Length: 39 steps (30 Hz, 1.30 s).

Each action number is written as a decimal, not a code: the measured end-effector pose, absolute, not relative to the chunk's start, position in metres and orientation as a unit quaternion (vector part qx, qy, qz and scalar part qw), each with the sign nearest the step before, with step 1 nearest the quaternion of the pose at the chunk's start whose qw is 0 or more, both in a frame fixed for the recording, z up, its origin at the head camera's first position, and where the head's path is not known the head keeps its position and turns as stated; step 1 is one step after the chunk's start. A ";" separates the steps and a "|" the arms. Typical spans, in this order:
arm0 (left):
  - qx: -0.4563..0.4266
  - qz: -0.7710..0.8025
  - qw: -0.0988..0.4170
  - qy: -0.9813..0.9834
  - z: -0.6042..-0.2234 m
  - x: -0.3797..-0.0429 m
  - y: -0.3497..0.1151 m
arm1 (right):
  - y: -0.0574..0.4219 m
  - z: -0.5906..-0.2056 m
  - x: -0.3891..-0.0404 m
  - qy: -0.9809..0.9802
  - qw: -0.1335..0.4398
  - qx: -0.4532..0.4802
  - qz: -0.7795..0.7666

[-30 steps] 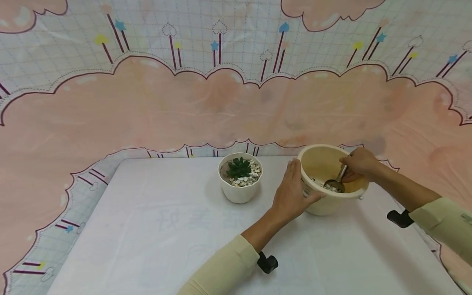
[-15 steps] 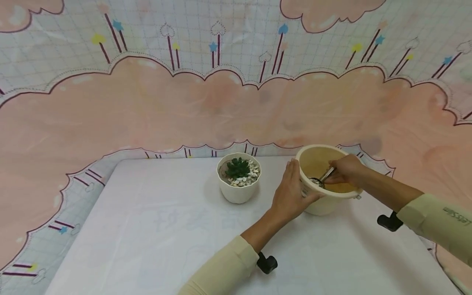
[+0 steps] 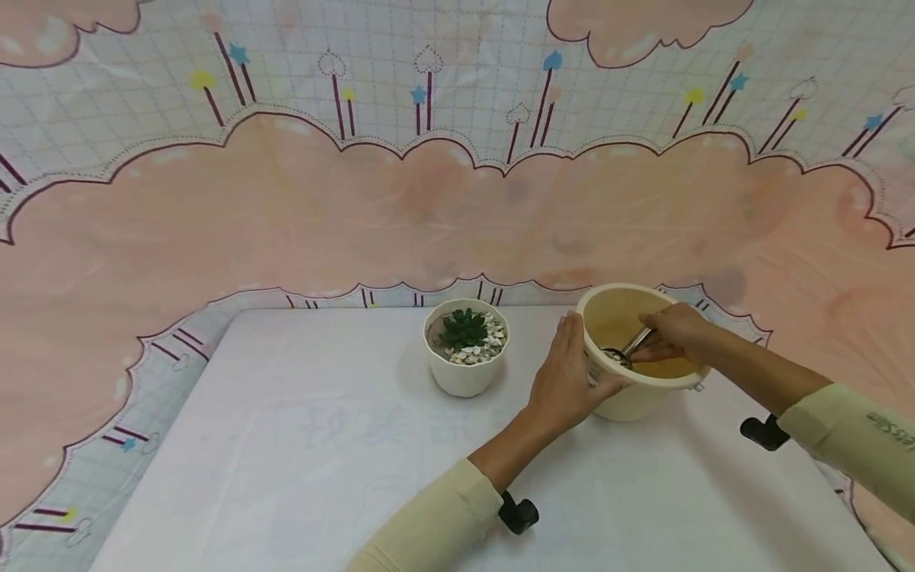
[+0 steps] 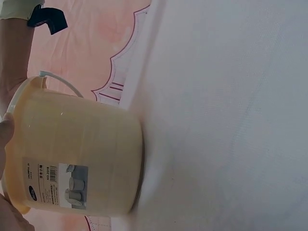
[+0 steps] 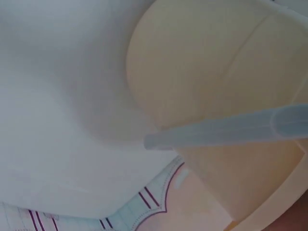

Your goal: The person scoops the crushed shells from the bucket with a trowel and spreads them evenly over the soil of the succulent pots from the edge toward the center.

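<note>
A cream plastic bucket [image 3: 623, 409] stands on the white table, right of centre in the head view. My left hand [image 3: 568, 381] rests against its left side, fingers straight and thumb spread across the front below the rim. My right hand [image 3: 675, 334] reaches into the bucket from the right and grips a metal ladle [image 3: 635, 342] by its handle. The ladle's bowl is low near the inner left wall, partly behind the rim, with pale stones at it. In the left wrist view the bucket's label [image 4: 57, 185] shows. The right wrist view has its translucent bail handle [image 5: 216, 132].
Left of the bucket, a white pot [image 3: 465, 379] holds a green succulent [image 3: 465, 327] and pale pebbles [image 3: 486, 345]. Behind the white table [image 3: 307, 461] hangs a cloth [image 3: 372, 214] with pink cloud shapes.
The ladle in my right hand has moved left inside the bucket, towards its left wall, and then stayed nearly still. My left hand keeps its place on the bucket.
</note>
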State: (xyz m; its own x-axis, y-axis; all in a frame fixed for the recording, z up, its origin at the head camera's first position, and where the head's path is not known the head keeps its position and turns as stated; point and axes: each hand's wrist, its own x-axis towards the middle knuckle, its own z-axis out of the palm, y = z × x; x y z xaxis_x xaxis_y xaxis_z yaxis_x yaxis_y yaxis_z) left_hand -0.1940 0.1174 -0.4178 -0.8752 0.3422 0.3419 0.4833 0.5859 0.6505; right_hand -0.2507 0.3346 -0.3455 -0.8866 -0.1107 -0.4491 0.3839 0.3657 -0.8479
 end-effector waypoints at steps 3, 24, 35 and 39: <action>-0.233 -0.390 0.088 -0.887 -0.418 -0.193 0.117 | 0.334 -0.347 -0.250 0.780 0.220 0.104 -0.576; -0.228 -0.379 0.085 -0.893 -0.419 -0.186 0.118 | 0.340 -0.346 -0.243 0.741 0.230 0.087 -0.625; -0.224 -0.379 0.082 -0.894 -0.416 -0.186 0.116 | 0.345 -0.333 -0.245 0.716 0.229 0.103 -0.651; -0.226 -0.379 0.084 -0.894 -0.417 -0.184 0.116 | 0.349 -0.331 -0.245 0.693 0.231 0.123 -0.671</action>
